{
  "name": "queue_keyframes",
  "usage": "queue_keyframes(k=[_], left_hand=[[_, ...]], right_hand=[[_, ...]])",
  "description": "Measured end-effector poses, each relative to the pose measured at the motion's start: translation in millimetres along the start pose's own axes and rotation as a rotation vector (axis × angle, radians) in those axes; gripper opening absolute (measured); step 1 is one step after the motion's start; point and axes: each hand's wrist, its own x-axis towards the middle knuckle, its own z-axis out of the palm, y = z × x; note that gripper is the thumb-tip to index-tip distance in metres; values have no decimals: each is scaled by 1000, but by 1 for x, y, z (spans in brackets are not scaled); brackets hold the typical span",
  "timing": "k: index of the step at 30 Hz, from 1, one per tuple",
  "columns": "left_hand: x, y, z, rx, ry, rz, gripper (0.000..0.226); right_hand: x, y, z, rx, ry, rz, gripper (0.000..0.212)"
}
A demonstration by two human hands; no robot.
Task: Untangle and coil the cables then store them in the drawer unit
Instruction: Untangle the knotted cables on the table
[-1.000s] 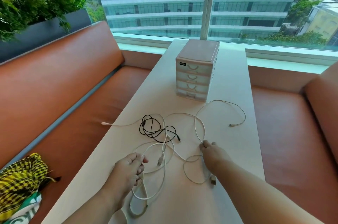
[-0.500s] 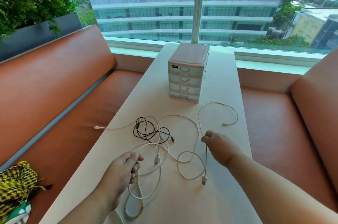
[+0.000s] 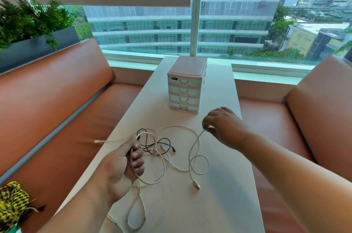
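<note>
white cables tangled with black cable | left hand grips several | right hand pinches one

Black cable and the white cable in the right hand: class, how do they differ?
Black cable is dark, bunched in small loops; white cable is pale, sprawled in wide loops. Black cable lies on the table; white cable is pinched by the right hand. Both are uncoiled.
</note>
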Motion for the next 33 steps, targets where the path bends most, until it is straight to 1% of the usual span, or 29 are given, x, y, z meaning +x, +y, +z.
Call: queue_keyframes(k=[2, 5, 8, 11, 13, 15, 18, 20, 21, 22, 24, 26, 28, 29, 31, 32, 33], left_hand=[[-5, 2, 5, -57, -51, -75, 42], [-11, 2, 10, -4, -90, -162, 38], [-13, -1, 8, 73, -62, -221, 30], [-16, -3, 3, 109, 16, -246, 27], [-17, -2, -2, 46, 26, -269, 36], [-14, 1, -7, -64, -18, -292, 51], [-11, 9, -11, -223, -43, -260, 62], [-10, 16, -12, -309, -16, -217, 65], [-10, 20, -13, -337, 6, -206, 63], [-10, 24, -14, -354, 31, -203, 59], [-10, 28, -15, -380, 78, -192, 43], [-11, 28, -16, -386, 74, -186, 33], [-15, 27, -18, -307, 12, -188, 28], [-18, 27, -18, -245, -22, -181, 26], [-24, 29, -18, -79, -57, -119, 31], [-27, 31, -17, 22, -56, -61, 34], [-30, 35, -15, 123, -49, 7, 36]], right_hand=[[3, -13, -11, 68, -52, 47, 7], [3, -36, -24, 188, -80, 118, 6], [-1, -60, -38, 320, -19, 192, 2], [-8, -82, -51, 540, 70, 271, 12], [-15, -97, -58, 659, 94, 298, 19], [-23, -111, -60, 784, 90, 298, 20], [-35, -127, -52, 865, 17, 205, 15], [-43, -132, -38, 873, -89, 132, 17], [-47, -134, -29, 865, -156, 111, 22], [-51, -134, -20, 841, -220, 96, 25], [-56, -136, -2, 790, -318, 82, 32], [-61, -136, 16, 796, -400, 107, 31], [-62, -136, 29, 842, -493, 156, 16], [-61, -134, 35, 869, -528, 188, 12], [-58, -129, 46, 928, -566, 258, 20], [-55, -125, 52, 949, -568, 297, 23], [-51, -120, 60, 917, -556, 333, 25]])
